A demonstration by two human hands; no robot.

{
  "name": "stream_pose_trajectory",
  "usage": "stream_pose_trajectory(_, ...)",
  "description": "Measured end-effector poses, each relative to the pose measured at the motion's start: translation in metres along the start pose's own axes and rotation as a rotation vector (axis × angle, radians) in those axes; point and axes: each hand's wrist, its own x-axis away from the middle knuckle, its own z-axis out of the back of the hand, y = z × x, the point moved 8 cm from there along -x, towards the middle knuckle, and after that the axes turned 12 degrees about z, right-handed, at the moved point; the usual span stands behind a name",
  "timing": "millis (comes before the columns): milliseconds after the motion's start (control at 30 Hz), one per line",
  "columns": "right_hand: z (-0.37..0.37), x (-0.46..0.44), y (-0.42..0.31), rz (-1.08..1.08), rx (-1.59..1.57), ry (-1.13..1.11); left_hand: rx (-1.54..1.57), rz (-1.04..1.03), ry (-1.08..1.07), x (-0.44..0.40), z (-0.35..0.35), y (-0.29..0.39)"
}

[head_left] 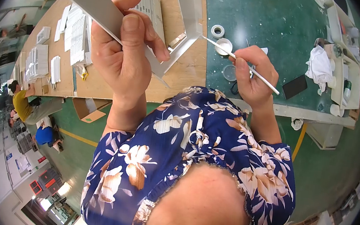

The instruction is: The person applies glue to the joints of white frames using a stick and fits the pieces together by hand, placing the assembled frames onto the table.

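My left hand (pixel 126 58) is closed around one side of a light grey, open rectangular frame (pixel 191 8), raised and tilted above the wooden board. Between the thumb and fingers of my right hand (pixel 256 78) is a thin white brush (pixel 267 82), held like a pen. Its tip is by the frame's right corner; whether it touches I cannot tell. Under the brush stands a small white cup (pixel 224 47), with a roll of tape (pixel 217 31) just beyond it. A clear cup (pixel 229 72) is close to my right fingers.
Slatted white panels (pixel 78 40) lie in piles on the wooden board (pixel 97 84) at left. On the green mat (pixel 273 21) are a black flat device (pixel 295 87) and a white cloth (pixel 320 65). Trays (pixel 353 82) line the right edge. Other people sit at far left.
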Motion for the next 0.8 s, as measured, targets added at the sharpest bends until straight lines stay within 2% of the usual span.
stream_pose_trajectory(167,0.01,-0.004,-0.009,0.054,-0.037,0.088,0.061,0.003,-0.011,0.001,0.0,0.002)
stream_pose_trajectory(500,-0.004,-0.008,-0.005,0.127,-0.01,0.017,0.083,-0.022,-0.027,0.004,-0.002,0.007)
stream_pose_trajectory(700,0.011,-0.001,-0.009,0.105,0.04,-0.024,0.088,-0.06,-0.008,0.005,0.003,0.007)
stream_pose_trajectory(767,0.021,0.007,-0.001,0.036,0.04,0.027,0.075,-0.058,0.008,0.006,0.004,0.007)
stream_pose_trajectory(800,0.029,0.014,0.009,-0.071,0.031,0.132,0.065,-0.053,0.019,0.006,0.005,0.006)
